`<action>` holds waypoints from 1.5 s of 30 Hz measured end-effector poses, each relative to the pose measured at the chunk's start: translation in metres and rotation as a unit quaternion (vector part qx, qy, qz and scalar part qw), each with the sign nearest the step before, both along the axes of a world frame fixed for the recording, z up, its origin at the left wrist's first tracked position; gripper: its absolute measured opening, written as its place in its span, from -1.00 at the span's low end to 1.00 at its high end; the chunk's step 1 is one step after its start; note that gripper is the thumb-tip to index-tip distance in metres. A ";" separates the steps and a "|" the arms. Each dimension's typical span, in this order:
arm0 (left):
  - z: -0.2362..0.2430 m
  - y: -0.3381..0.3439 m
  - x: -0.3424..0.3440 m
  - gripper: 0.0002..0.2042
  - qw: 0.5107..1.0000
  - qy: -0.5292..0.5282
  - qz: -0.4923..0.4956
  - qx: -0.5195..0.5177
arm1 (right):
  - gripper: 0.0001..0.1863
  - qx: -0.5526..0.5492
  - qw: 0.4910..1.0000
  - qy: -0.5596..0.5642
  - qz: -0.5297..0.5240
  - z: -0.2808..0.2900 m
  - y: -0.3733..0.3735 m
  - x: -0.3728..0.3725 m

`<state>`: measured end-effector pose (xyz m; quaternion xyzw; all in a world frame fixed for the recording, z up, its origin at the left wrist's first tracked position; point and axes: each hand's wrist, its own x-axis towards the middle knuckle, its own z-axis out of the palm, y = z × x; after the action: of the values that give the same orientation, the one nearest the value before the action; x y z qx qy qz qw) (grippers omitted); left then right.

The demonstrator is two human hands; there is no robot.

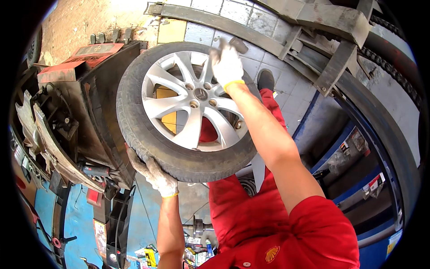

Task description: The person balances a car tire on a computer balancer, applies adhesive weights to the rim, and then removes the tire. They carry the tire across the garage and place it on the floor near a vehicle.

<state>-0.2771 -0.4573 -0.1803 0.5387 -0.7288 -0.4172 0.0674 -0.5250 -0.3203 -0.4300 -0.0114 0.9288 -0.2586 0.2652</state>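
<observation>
A car wheel (pixel 195 125), a black tyre on a silver multi-spoke alloy rim, is tilted up in front of my red-clad legs. My left hand (pixel 154 175), in a dirty white knit glove, is pressed against the tyre's lower left tread and supports it, its fingers partly behind the rubber. Over the rim's upper right edge is my right hand (pixel 227 65), also gloved, with a yellow cuff. Motion smears its fingers, so I cannot see whether they grip or only pass over the wheel. Bolt holes ring the wheel's centre cap (pixel 200 93).
A worn red-and-grey machine (pixel 105 98) with pedals (pixel 115 35) stands close on the left. Metal beams (pixel 331 22) and a chain are at upper right. A blue rack (pixel 358 166) stands right. A dark cylindrical thing (pixel 238 45) lies on the tiles, and colourful packages (pixel 195 253) below.
</observation>
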 end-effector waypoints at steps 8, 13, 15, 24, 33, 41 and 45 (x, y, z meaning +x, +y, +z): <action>0.002 0.006 -0.007 -0.33 0.998 -0.042 -0.017 -0.036 | -0.34 -0.079 0.994 -0.072 -0.005 -0.031 -0.081 0.061; 0.008 0.006 0.009 -0.31 0.986 -0.084 -0.114 -0.090 | -0.31 -0.172 0.976 -0.136 0.005 0.018 -0.009 0.020; 0.009 0.009 0.028 -0.31 0.984 -0.109 -0.106 -0.092 | -0.34 -0.145 0.911 -0.377 0.078 0.121 0.030 0.006; 0.029 -0.031 -0.048 -0.30 0.947 0.010 -0.282 -0.154 | 0.33 -0.117 0.944 -0.141 0.275 0.267 0.133 0.177; -0.067 -0.052 0.079 -0.29 0.939 0.061 0.167 0.296 | 0.33 0.005 0.980 -0.177 0.094 0.290 0.071 0.185; -0.052 -0.015 0.076 -0.18 0.860 -0.011 0.259 0.440 | 0.17 -0.021 0.977 -0.213 0.013 0.301 0.029 0.171; -0.051 -0.037 0.045 -0.12 0.957 0.015 0.068 0.281 | 0.03 -0.037 0.990 -0.128 -0.039 0.338 -0.015 0.129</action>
<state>-0.2321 -0.4940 -0.2316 0.5783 -0.5424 -0.6075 -0.0477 -0.3958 -0.3350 -0.0924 0.0484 0.8766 -0.3023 0.3713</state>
